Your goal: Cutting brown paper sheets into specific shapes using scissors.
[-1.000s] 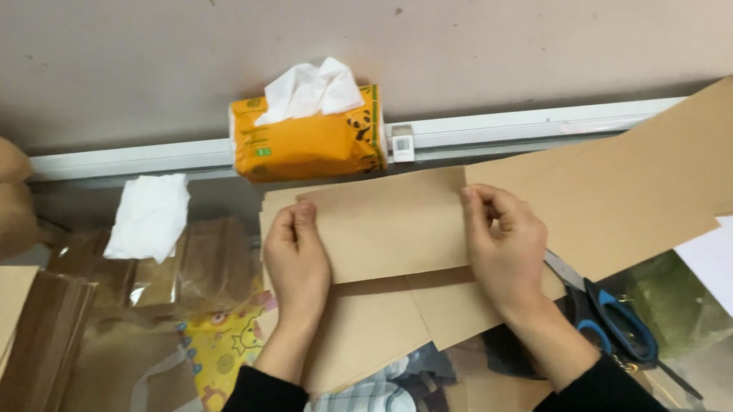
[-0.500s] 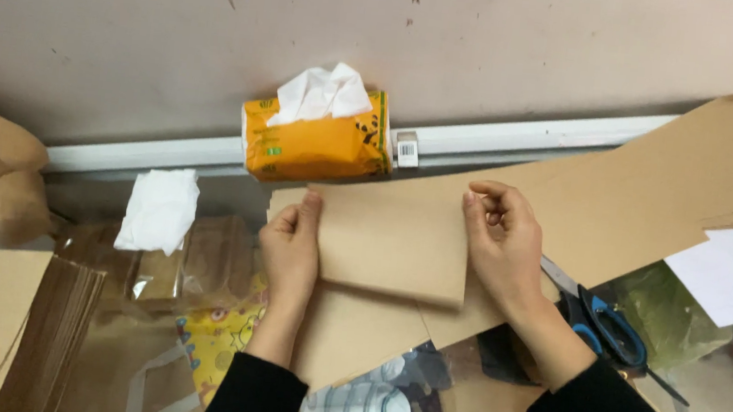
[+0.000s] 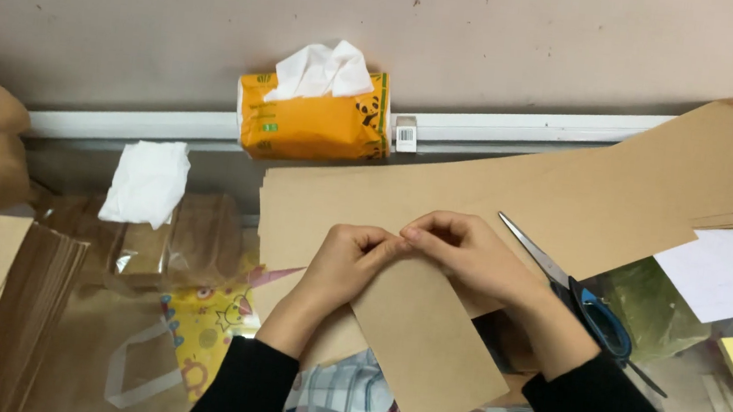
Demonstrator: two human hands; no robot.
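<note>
Orange tissue pack point(image 3: 313, 125) holding white tissues point(image 3: 324, 69), both hands pinching brown paper strip point(image 3: 429, 342)

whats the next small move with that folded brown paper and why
Probably run the fingertips down along the folded brown paper piece to press the crease flat. Both the left hand and the right hand pinch together at its top edge, while the lower part slants toward the table edge and lies loosely over the large brown sheet. The scissors lie untouched beside the right wrist.
</note>
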